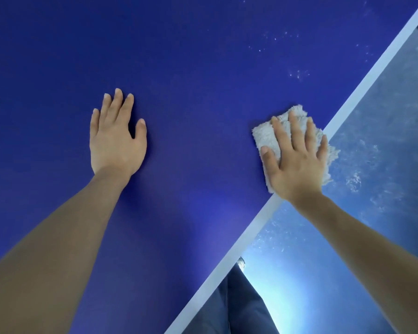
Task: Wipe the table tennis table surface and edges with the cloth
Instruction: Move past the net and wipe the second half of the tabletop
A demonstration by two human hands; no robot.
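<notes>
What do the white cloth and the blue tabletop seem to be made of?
Cloth: probably terry or microfibre, off-white, with fluffy, shaggy pile along its edges. Tabletop: hard, smooth board with matt blue coating and a white painted edge line; the core under the paint cannot be told.

The left hand (116, 138) lies flat on the surface (203, 80); to its right, the right hand (297, 162) rests on the cloth (263, 136) at the edge (362, 85).

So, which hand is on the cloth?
The right hand, by the white edge line; its fingers lie flat on the white cloth. The left hand rests on bare blue table.
</notes>
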